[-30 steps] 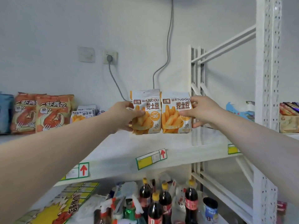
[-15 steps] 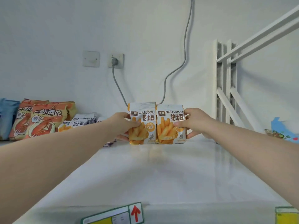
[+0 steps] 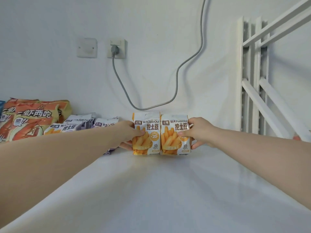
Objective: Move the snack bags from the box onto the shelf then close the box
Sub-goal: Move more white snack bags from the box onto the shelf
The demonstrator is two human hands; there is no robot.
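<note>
Both arms reach far across the shelf. Left hand [image 3: 127,134] grips the left snack bag [image 3: 148,145], a small white foil pouch printed with orange fries, with the thumb across its front and the fingers curled behind its left edge. Right hand [image 3: 199,132] holds the right snack bag [image 3: 175,142], a matching pouch, the same way by its right edge.

The two pouches stand upright, side by side and touching. Their bottom edges are at the flat white shelf board [image 3: 159,190], near the far wall. Gripping the outer edges leaves the printed faces turned to the near side and presses the pair into one neat row. That is probably the reason for the hold, since such light, soft bags would likely tip if released off balance.

Just left of the left hand, more white fries pouches [image 3: 70,127] lie flat in a loose pile. Farther left stand large orange crinkled prawn-snack bags [image 3: 32,118]. A grey power cable [image 3: 121,84] hangs from a white wall socket [image 3: 116,48] on the far wall, and a white metal rack frame [image 3: 249,78] rises at the right.

The box is out of view, so what remains in it cannot be told. The step in hand appears to be setting these two bags down.
</note>
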